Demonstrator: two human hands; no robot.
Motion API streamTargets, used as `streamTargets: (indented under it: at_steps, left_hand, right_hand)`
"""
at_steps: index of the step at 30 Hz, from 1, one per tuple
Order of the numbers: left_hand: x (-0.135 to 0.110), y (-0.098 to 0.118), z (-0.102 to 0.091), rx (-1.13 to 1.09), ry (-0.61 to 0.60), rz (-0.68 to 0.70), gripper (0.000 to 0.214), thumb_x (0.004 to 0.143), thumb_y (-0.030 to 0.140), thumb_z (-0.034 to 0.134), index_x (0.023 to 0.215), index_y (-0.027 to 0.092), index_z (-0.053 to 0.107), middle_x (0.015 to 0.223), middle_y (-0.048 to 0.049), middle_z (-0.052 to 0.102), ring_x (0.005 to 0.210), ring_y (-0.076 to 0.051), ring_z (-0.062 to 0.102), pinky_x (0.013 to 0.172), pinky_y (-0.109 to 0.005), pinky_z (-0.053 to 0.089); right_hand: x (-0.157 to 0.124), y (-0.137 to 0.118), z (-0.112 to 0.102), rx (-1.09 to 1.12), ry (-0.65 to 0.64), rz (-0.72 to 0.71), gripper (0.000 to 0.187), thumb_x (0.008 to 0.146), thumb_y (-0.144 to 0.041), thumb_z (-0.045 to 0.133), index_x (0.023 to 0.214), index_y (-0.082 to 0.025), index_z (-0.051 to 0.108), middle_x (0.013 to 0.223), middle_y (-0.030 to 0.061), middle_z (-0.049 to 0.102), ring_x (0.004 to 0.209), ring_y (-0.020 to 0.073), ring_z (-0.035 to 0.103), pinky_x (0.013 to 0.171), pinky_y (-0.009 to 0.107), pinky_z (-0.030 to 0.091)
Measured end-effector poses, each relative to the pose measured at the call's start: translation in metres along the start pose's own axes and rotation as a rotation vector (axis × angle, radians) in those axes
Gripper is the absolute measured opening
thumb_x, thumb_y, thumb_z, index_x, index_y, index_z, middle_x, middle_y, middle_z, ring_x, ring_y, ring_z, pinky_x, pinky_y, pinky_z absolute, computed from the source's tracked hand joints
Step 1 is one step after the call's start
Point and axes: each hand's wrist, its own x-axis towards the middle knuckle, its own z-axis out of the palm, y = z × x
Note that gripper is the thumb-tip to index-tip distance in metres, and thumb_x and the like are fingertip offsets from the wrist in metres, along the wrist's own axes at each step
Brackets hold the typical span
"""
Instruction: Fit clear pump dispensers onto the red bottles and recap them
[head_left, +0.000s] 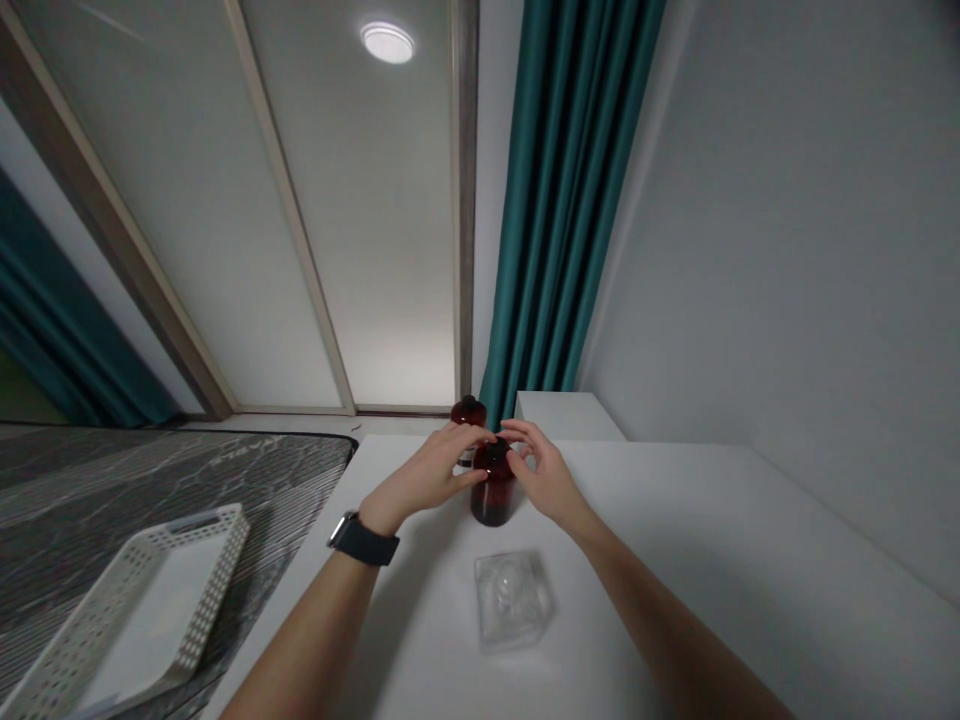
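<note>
Hands (435,466) flank a brown bottle (493,498), tabletop edge (339,496) left, broad surface (697,520) right.

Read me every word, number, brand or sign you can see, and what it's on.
No text can be read.
Rear bottle: pale patch, perhaps a label, partly hidden, too small to read.
Front bottle: no lettering visible.
Watch: nothing legible.

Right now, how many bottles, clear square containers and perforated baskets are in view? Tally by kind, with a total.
Amber bottles: 2
Clear square container: 1
White perforated basket: 1
Total: 4
</note>
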Motion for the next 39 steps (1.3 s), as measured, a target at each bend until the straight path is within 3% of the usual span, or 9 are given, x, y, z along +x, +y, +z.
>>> streamTargets:
  at_steps: [4, 7, 11, 15, 20, 25, 30, 34, 39]
  left_hand:
    - [-0.0002, -0.0012, 0.0010, -0.007, 0.012, 0.004, 0.038, 0.091, 0.025, 0.067, 0.126, 0.026, 0.053, 0.127, -0.0075, 0.062, 0.113, -0.025, 0.058, 0.100, -0.046, 0.046]
    - [-0.0004, -0.0016, 0.0013, -0.007, 0.019, 0.011, 0.037, 0.091, 0.026, 0.066, 0.126, 0.026, 0.053, 0.125, -0.0074, 0.063, 0.111, -0.025, 0.059, 0.098, -0.046, 0.047]
    - [-0.0004, -0.0015, 0.0011, -0.007, 0.008, 0.005, 0.036, 0.092, 0.027, 0.065, 0.126, 0.026, 0.053, 0.124, -0.0073, 0.063, 0.112, -0.025, 0.058, 0.099, -0.047, 0.046]
    - [-0.0002, -0.0011, 0.0009, -0.002, 0.002, 0.011, 0.035, 0.092, 0.027, 0.065, 0.125, 0.026, 0.054, 0.124, -0.0077, 0.063, 0.111, -0.026, 0.059, 0.098, -0.047, 0.047]
    - [0.0003, -0.0001, 0.0002, -0.007, 0.008, 0.003, 0.038, 0.091, 0.025, 0.067, 0.126, 0.025, 0.053, 0.126, -0.0078, 0.063, 0.114, -0.025, 0.058, 0.101, -0.047, 0.046]
    - [0.0007, 0.0003, -0.0002, 0.005, -0.013, -0.002, 0.038, 0.091, 0.024, 0.067, 0.126, 0.024, 0.053, 0.125, -0.0091, 0.063, 0.114, -0.026, 0.057, 0.101, -0.047, 0.045]
    - [-0.0001, -0.0015, 0.0009, -0.019, 0.001, 0.008, 0.038, 0.092, 0.025, 0.065, 0.127, 0.026, 0.052, 0.125, -0.0074, 0.062, 0.113, -0.025, 0.058, 0.099, -0.047, 0.046]
    - [0.0000, -0.0025, 0.0010, -0.011, -0.006, 0.012, 0.037, 0.092, 0.027, 0.065, 0.127, 0.026, 0.053, 0.126, -0.0082, 0.062, 0.115, -0.026, 0.057, 0.100, -0.048, 0.046]
    - [0.0001, -0.0034, 0.0014, -0.028, 0.000, 0.009, 0.037, 0.092, 0.026, 0.065, 0.127, 0.027, 0.053, 0.125, -0.0078, 0.062, 0.114, -0.026, 0.057, 0.100, -0.048, 0.045]
  right_hand:
    - [0.0000, 0.0011, -0.0003, -0.007, 0.012, 0.029, 0.038, 0.083, -0.018, 0.052, 0.119, -0.023, 0.059, 0.102, 0.0051, 0.066, 0.089, 0.0187, 0.063, 0.074, 0.031, 0.048]
    - [-0.0003, 0.0002, -0.0003, 0.003, 0.011, 0.011, 0.038, 0.083, -0.018, 0.053, 0.119, -0.023, 0.059, 0.108, 0.0067, 0.067, 0.100, 0.0210, 0.063, 0.079, 0.033, 0.048]
    - [-0.0007, -0.0028, -0.0008, -0.006, 0.010, 0.031, 0.037, 0.083, -0.020, 0.053, 0.119, -0.023, 0.059, 0.103, 0.0066, 0.067, 0.095, 0.0211, 0.064, 0.076, 0.033, 0.049]
    - [-0.0006, -0.0041, -0.0011, 0.007, 0.004, 0.021, 0.038, 0.084, -0.020, 0.052, 0.121, -0.023, 0.059, 0.110, 0.0078, 0.068, 0.103, 0.0219, 0.063, 0.080, 0.034, 0.049]
    - [-0.0004, -0.0032, -0.0007, -0.008, 0.007, 0.040, 0.038, 0.084, -0.020, 0.053, 0.122, -0.022, 0.059, 0.103, 0.0058, 0.066, 0.087, 0.0181, 0.064, 0.073, 0.031, 0.049]
    - [0.0000, -0.0038, -0.0010, 0.025, -0.011, 0.019, 0.043, 0.084, -0.019, 0.052, 0.127, -0.022, 0.055, 0.112, 0.0083, 0.069, 0.104, 0.0211, 0.063, 0.080, 0.033, 0.048]
    - [-0.0007, -0.0040, -0.0015, 0.008, 0.021, 0.022, 0.037, 0.085, -0.021, 0.053, 0.121, -0.022, 0.059, 0.101, 0.0062, 0.069, 0.092, 0.0192, 0.065, 0.076, 0.032, 0.050]
    - [-0.0013, -0.0043, -0.0004, 0.022, 0.010, 0.010, 0.039, 0.086, -0.020, 0.052, 0.124, -0.022, 0.058, 0.114, 0.0090, 0.070, 0.104, 0.0214, 0.064, 0.082, 0.035, 0.049]
    - [-0.0009, -0.0037, -0.0006, -0.007, 0.051, 0.007, 0.035, 0.085, -0.021, 0.053, 0.120, -0.022, 0.060, 0.098, 0.0057, 0.070, 0.089, 0.0190, 0.065, 0.076, 0.033, 0.050]
